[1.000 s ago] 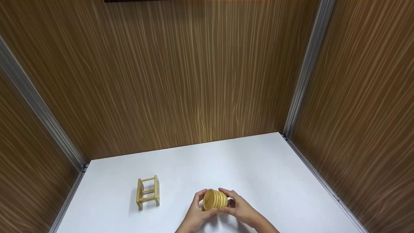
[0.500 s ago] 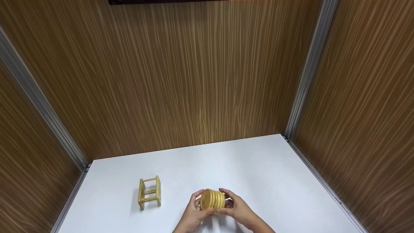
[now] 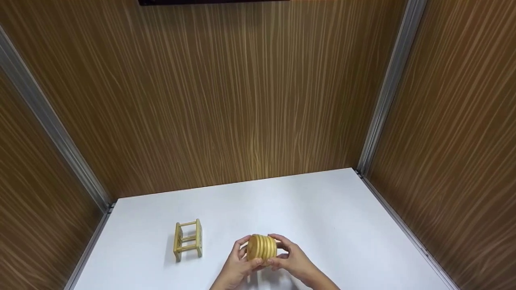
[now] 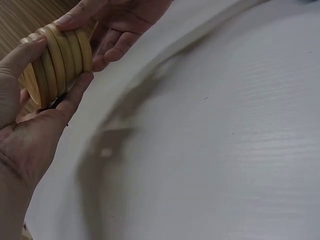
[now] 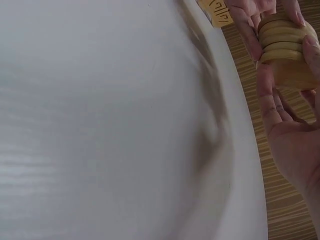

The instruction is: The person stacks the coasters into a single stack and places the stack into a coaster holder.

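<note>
A stack of several round, light wooden coasters (image 3: 263, 248) lies on its side in the air above the white table, its flat faces turned left and right. My left hand (image 3: 234, 266) grips it from the left, thumb on the near side and fingers on the far side. From the right, my right hand (image 3: 297, 262) holds the same stack between thumb and fingers. Up close in the left wrist view, the coasters (image 4: 56, 65) sit pressed together. The right wrist view shows the stack (image 5: 286, 46) between both hands too.
To the left on the white table (image 3: 322, 217) stands a small wooden rack (image 3: 188, 248) with posts and crossbars. Its carved side panel (image 5: 218, 12) shows in the right wrist view. Wood-grain walls (image 3: 242, 100) with metal corner strips enclose the table.
Both hands have shifted slightly left in the head view with the stack between them. The view itself has drifted a little. Both hands keep their hold, and the rack stays put.
</note>
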`<action>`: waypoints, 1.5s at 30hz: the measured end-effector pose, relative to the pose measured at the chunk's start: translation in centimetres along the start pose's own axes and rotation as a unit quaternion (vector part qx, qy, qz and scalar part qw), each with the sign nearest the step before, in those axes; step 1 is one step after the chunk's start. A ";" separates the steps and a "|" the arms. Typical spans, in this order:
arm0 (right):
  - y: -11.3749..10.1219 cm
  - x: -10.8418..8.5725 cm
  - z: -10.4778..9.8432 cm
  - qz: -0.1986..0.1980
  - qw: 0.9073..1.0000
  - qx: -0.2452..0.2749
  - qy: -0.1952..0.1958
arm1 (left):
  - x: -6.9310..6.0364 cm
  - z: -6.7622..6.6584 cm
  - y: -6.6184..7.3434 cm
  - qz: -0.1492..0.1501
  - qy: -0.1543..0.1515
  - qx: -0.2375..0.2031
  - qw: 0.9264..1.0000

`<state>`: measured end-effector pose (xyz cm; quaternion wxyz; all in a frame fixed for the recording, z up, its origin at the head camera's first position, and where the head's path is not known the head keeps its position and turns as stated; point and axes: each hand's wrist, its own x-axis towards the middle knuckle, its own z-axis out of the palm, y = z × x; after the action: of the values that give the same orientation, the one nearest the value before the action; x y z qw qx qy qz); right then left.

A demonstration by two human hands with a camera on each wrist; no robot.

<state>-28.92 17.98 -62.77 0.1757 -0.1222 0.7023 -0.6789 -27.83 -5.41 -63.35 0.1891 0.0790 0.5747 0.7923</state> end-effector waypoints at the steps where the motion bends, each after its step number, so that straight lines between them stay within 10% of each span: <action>1: -0.1 0.1 0.1 -0.001 1.000 0.002 -0.005 | -0.1 -0.1 0.1 0.002 -0.002 -0.001 1.000; 18: -3.1 1.4 2.0 -0.030 0.999 0.010 -0.040 | -0.8 -2.2 2.7 0.024 -0.038 -0.027 0.999; 45: -5.4 4.5 6.0 -0.048 0.996 -0.062 -0.033 | -2.4 -7.2 5.5 0.034 0.000 0.087 0.996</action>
<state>-30.84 10.38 -57.84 0.1582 -0.1892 0.7300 -0.6374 -29.24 -14.23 -60.27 0.1548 0.1144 0.6388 0.7450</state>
